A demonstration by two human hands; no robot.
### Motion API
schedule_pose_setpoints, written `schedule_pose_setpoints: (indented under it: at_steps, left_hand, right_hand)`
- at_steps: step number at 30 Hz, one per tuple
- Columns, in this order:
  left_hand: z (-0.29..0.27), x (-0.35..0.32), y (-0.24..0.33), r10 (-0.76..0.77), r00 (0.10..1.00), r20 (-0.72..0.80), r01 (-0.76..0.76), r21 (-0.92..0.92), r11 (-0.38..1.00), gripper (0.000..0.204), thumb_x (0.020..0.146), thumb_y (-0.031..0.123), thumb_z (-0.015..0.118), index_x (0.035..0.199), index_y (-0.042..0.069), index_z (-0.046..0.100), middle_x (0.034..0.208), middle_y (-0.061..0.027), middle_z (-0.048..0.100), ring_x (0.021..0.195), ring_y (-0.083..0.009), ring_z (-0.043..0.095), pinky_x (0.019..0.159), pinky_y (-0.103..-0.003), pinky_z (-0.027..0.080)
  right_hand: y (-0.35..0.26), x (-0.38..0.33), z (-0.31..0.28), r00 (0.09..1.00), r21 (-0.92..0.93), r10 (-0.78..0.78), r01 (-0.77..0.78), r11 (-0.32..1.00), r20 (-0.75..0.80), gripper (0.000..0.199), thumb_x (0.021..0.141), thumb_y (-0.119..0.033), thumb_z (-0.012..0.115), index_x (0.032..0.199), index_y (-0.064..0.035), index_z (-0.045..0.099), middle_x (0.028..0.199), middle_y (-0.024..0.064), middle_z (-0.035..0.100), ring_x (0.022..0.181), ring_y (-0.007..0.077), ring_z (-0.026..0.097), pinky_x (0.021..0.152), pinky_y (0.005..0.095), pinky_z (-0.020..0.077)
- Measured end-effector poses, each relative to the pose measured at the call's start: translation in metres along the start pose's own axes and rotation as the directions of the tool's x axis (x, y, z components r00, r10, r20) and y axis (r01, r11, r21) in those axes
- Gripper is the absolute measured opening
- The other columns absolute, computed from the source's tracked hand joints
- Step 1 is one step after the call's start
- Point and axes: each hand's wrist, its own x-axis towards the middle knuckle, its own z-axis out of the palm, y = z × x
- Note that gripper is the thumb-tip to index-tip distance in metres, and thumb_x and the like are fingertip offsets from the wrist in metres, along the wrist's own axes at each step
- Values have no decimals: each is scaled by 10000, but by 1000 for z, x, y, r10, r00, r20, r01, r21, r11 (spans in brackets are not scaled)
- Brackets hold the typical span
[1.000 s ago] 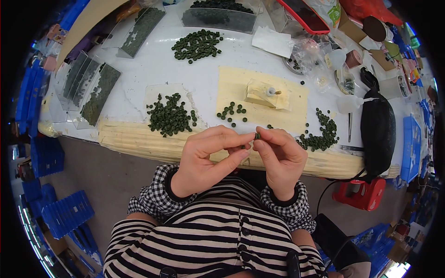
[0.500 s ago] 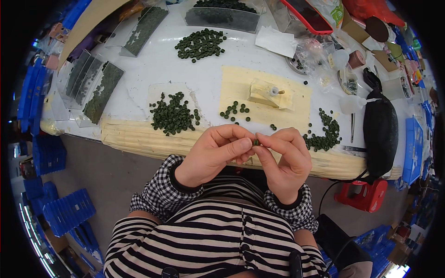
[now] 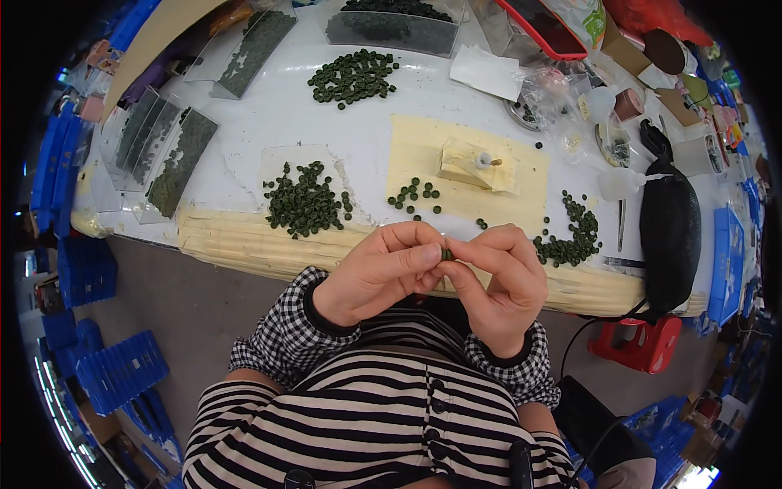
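Observation:
At the table's front edge my left hand [image 3: 380, 273] and my right hand [image 3: 503, 285] meet, thumb and forefinger of each pinching one small round dark green piece [image 3: 447, 254]. Its details are too small to make out. Beyond my fingers, a few like pieces [image 3: 414, 192] lie at the left side of a yellow sheet [image 3: 521, 155]. On that sheet stands a yellowish block [image 3: 460, 167] with a small nozzle-like tip on top. A heap of green pieces [image 3: 303, 202] lies left of my hands, and a looser heap [image 3: 574, 236] to the right.
Another pile of green pieces [image 3: 352, 77] lies farther back. Clear trays [image 3: 244, 57] with green contents stand at the back and left. To the right are a black pouch [image 3: 669, 236], tweezers [image 3: 621, 224], a white squeeze bottle [image 3: 619, 184] and a red-cased phone [image 3: 546, 28].
The green piece has turned slightly between my fingertips and sits a little lower. Both hands otherwise keep nearly the same place.

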Motion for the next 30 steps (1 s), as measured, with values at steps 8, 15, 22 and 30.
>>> schedule_pose_setpoints:
  at_steps: [8, 15, 22, 30]
  left_hand:
    - [-2, 0, 0, 14, 1000, -9, -14, 10, 1000, 121, 966, 148, 592, 1008, 41, 626, 851, 0, 612, 756, -72, 555, 672, -214, 457]
    - [-2, -1, 0, -3, 1000, 13, 3, 23, 1000, 104, 952, 134, 612, 999, 42, 623, 839, 2, 613, 757, -66, 567, 671, -210, 462]
    - [-3, -2, -1, -26, 1000, 16, 25, 49, 998, 110, 939, 147, 634, 979, 44, 622, 813, 1, 609, 736, -60, 559, 658, -194, 449]
    - [-5, -1, -2, -23, 998, 50, 19, 72, 997, 117, 929, 156, 650, 964, 49, 618, 818, 3, 607, 718, -59, 528, 645, -186, 428]
  right_hand:
    - [3, 0, 0, 999, 5, -51, 51, 999, 13, 353, 688, 68, 781, 1026, -21, 729, 800, 54, 610, 679, 136, 557, 566, 234, 422]
    - [4, -3, 2, 998, 52, -62, 63, 997, -10, 349, 668, 88, 769, 999, -15, 729, 791, 50, 606, 677, 141, 558, 566, 242, 417]
    - [5, -6, 6, 996, 68, -76, 79, 995, -45, 351, 632, 96, 743, 963, -20, 730, 791, 42, 604, 680, 145, 558, 580, 251, 413]
    - [8, -7, 7, 991, 87, -122, 126, 988, -56, 327, 620, 94, 741, 925, -23, 722, 829, 40, 613, 698, 169, 573, 608, 276, 434]
